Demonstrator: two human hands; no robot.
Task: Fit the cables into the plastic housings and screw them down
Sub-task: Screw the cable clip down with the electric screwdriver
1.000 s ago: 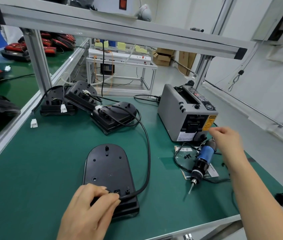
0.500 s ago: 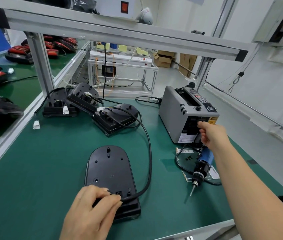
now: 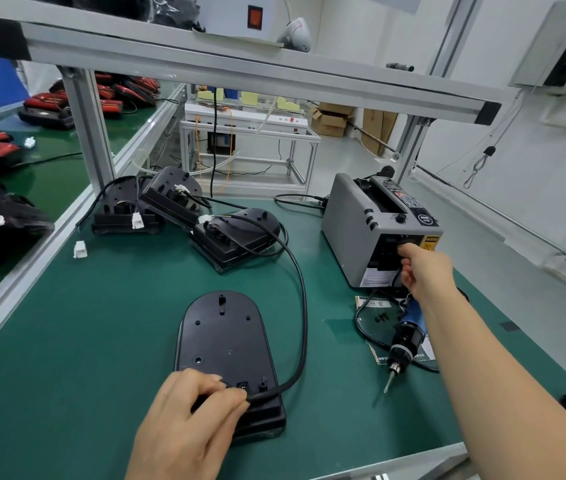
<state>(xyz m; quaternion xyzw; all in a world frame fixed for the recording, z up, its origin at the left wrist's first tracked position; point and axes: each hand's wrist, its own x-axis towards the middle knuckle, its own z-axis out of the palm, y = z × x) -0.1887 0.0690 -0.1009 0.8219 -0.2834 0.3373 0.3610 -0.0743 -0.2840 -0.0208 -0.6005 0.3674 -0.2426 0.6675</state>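
Pinching the cable (image 3: 304, 317) at the near end of the housing (image 3: 222, 337) on the surface (image 3: 101, 323) with the left hand (image 3: 184, 427), the person holds the right hand (image 3: 425, 271) at the dispenser (image 3: 350, 233), its fingers (image 3: 409, 277) curled, contents untellable, just beyond the screwdriver (image 3: 406, 336), whose bit points toward them.

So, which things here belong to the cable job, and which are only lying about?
Job: black housing, black cable gripped by the left hand, electric screwdriver, tape dispenser at the right hand.
Lying about: loose white connector, red parts on the next bench, cardboard boxes.
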